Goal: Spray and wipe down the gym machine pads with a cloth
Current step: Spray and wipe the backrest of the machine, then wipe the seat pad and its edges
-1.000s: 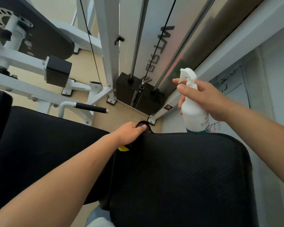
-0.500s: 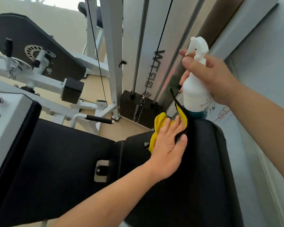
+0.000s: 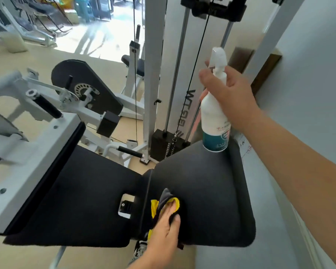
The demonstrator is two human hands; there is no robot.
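A black seat pad (image 3: 206,183) fills the lower middle, with a second black pad (image 3: 81,195) hinged to its left. My left hand (image 3: 166,228) lies flat on a yellow and black cloth (image 3: 168,203), pressing it onto the near left part of the seat pad. My right hand (image 3: 231,98) grips a white spray bottle (image 3: 214,113) with a teal label, held upright above the pad's far edge, forefinger on the trigger.
The white machine frame (image 3: 152,74) with cables and a black weight stack (image 3: 167,144) stands just behind the pads. A pale wall (image 3: 308,94) runs close along the right. White levers and a black cam plate (image 3: 85,88) lie to the left on the beige floor.
My left hand has drawn the cloth back from the pad's far edge to its near left part. The view has lifted and the bottle stays raised above the pad.
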